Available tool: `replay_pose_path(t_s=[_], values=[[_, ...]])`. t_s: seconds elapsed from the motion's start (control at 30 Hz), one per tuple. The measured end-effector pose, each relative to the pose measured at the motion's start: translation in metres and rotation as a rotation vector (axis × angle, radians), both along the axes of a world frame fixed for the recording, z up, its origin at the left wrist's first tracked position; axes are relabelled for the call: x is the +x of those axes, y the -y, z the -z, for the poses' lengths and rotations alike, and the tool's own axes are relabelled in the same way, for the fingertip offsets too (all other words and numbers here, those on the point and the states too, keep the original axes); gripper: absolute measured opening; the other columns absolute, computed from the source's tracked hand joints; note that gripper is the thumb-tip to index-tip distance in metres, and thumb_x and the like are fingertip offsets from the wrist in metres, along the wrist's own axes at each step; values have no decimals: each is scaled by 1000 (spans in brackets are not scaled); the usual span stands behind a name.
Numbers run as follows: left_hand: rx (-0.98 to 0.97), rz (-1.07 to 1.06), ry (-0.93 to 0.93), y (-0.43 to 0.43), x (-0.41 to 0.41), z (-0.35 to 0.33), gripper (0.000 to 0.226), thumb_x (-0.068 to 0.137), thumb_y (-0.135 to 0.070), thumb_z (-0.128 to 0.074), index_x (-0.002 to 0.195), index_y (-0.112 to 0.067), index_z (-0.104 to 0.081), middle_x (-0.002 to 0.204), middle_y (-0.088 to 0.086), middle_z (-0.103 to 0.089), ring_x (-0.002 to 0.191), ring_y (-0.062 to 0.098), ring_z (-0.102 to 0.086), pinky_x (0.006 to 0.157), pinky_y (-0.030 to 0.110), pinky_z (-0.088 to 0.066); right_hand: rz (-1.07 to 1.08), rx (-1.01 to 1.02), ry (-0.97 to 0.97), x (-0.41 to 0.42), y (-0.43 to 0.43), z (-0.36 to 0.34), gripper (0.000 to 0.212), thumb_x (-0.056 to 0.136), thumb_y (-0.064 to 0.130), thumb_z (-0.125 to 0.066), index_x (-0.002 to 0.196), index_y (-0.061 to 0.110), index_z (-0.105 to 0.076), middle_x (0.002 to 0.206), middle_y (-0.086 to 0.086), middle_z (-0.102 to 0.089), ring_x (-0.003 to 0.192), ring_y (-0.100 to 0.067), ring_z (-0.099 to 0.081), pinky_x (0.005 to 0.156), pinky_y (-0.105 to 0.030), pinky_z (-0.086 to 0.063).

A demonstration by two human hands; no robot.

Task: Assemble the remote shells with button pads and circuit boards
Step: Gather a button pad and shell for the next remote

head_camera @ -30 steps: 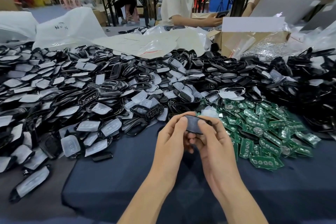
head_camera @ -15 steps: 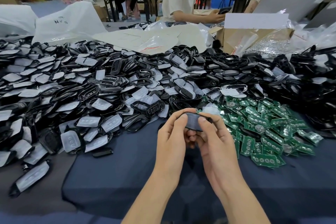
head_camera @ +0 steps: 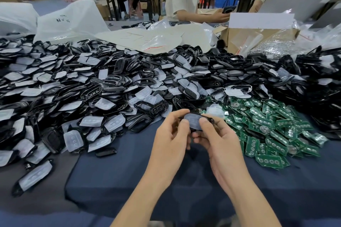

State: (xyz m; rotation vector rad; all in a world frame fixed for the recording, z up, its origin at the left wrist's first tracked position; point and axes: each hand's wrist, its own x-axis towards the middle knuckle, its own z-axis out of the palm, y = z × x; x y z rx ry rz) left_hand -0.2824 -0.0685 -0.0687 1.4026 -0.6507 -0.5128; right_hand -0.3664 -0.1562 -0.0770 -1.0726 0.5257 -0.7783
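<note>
Since the translucent button pad [head_camera: 192, 121] looks like thin soft rubber, it will probably weigh almost nothing, flex under any push and cling rather than slide, so it is better worked along its rim than jabbed in the middle. It lies on a black shell [head_camera: 210, 120], held in the air above the blue mat [head_camera: 147, 171], just in front of the big heap [head_camera: 92, 97] of loose shells and pads. The left hand [head_camera: 171, 134] grips one end of the shell with curled fingers, thumb against the pad's edge. The right hand [head_camera: 219, 140] pinches from the other side, thumb flat on the pad and fingers tucked beneath. The shell seems to be stiff, glossy plastic, light and likely a little slippery, so its long side edges look like the surest hold; whether the pad is fully seated cannot be told. The green circuit boards [head_camera: 267, 131] lie piled just to the right, within easy reach. They are rigid and thin, with small parts on their faces, so they are best picked up by the edges. Open room is the bare stretch of mat under and toward the person. The heap crowds the left and far sides, and a careless sweep of a wrist could scatter parts.
</note>
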Motion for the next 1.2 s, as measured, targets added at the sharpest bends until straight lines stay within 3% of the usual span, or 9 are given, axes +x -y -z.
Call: replay_pose_path(t_s=[0.17,0.43,0.57,0.67,0.73,0.83,1.03,1.13,1.2], values=[[218,93,212,-21,22,3,26,103,-20,-51,117,-40,-62,79,-10,-67,69,8,-62,65,26,-51,-139,-390,-361,-8,21,0,6,93,21,-73,95,22,-68,76,-2,-74,54,-17,-64,49,-24,-49],[641,417,398,-27,54,-21,24,98,-24,-53,120,-34,-56,67,-11,-68,52,4,-53,49,12,-40,-376,-757,-672,-7,38,-15,13,95,30,-70,86,38,-67,63,15,-68,41,0,-55,43,-15,-40],[744,422,480,-27,59,-23,23,98,-29,-55,119,-37,-54,62,-11,-65,47,3,-51,47,12,-38,-346,-835,-722,-4,37,-14,11,99,37,-64,89,41,-65,64,25,-66,41,-1,-56,45,-13,-40],[763,393,500,-31,64,-20,16,99,-38,-53,115,-41,-55,62,-12,-65,46,0,-52,46,11,-37,-290,-890,-746,-7,39,-15,10,101,41,-58,92,43,-63,71,13,-66,46,0,-60,50,-13,-41],[753,355,531,-34,69,-19,10,100,-43,-51,108,-42,-57,61,-15,-65,47,-1,-52,49,14,-39,-204,-971,-740,-9,43,-16,10,101,41,-57,94,46,-62,74,15,-63,55,1,-61,54,-14,-42],[678,257,571,-34,77,-18,10,101,-40,-51,101,-40,-61,60,-16,-62,48,-2,-51,56,22,-43,-12,-946,-640,-11,52,-22,10,100,38,-56,102,43,-64,69,14,-62,51,-7,-53,52,-17,-43],[643,174,687,-11,82,-30,12,101,-34,-52,104,-35,-64,61,-24,-59,54,-2,-52,54,11,-39,160,-889,-612,-8,73,-35,14,103,30,-52,107,36,-64,78,22,-65,48,-21,-46,47,-31,-37],[644,216,763,10,78,-37,13,100,-36,-53,108,-36,-64,64,-16,-56,54,1,-51,51,14,-35,218,-885,-630,-9,84,-35,19,104,23,-49,109,31,-66,74,6,-67,39,-10,-39,40,-20,-32],[663,266,821,27,73,-42,14,100,-38,-53,110,-36,-62,70,-16,-57,58,2,-54,54,19,-38,258,-872,-644,-12,92,-34,23,105,20,-46,112,28,-66,66,6,-59,37,-8,-38,39,-17,-29]])
